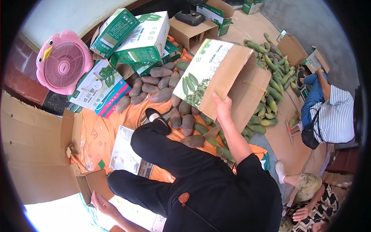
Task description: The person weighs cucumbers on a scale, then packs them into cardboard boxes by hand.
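Note:
My right hand (223, 108) grips the rim of an open cardboard box (208, 73), printed white and green outside, bare brown inside. The box is tilted above the produce, its opening facing right. My left hand (102, 205) is low on the left, fingers stretched out, fingertips at the edge of a small brown cardboard piece (96, 181). Below the raised box lie dusty brownish-purple long vegetables (160, 94) on an orange sheet (98, 133). A heap of long green radishes (272, 83) spreads to its right. Between my legs stands a scale with a pale tray (126, 149).
Printed boxes (143, 36) are stacked behind, beside a pink fan (63, 62). A large cardboard sheet (34, 147) stands at left. One person in a striped shirt (336, 112) sits at right; another in a patterned top (328, 201) sits lower right. A red-handled tool (289, 131) lies between.

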The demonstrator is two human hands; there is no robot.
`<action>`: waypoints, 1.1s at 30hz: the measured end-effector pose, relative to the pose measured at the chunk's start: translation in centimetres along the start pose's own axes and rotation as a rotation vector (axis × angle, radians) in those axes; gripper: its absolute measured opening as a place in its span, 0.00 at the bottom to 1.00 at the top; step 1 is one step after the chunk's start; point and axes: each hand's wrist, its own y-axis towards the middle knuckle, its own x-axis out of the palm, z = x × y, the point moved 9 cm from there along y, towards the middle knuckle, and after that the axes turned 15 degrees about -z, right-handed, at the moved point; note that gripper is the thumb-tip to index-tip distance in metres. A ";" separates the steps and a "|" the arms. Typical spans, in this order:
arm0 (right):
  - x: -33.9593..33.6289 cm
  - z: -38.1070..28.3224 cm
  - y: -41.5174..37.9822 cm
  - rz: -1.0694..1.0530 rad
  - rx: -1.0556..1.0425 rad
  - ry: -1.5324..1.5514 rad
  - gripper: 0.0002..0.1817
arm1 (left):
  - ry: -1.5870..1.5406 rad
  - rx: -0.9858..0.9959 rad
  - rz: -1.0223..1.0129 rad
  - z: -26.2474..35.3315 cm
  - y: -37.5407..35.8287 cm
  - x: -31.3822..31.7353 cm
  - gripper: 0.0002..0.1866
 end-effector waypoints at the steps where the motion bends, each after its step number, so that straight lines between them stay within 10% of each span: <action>1: 0.6 -1.6 -0.4 -0.033 -0.056 -0.059 0.16 | -0.016 0.031 0.011 0.4 0.1 0.0 0.13; 17: 26.2 -19.8 -9.8 -0.931 -0.833 -0.906 0.11 | -0.166 0.275 0.119 9.0 0.8 -2.9 0.14; 26: 38.7 -10.9 -18.2 -1.488 -1.055 -1.208 0.11 | 0.179 0.521 0.257 16.1 -0.2 -6.9 0.12; 33: 40.9 -0.5 -21.6 -1.796 -1.044 -1.275 0.11 | 0.419 0.207 -0.166 12.5 4.3 -1.2 0.20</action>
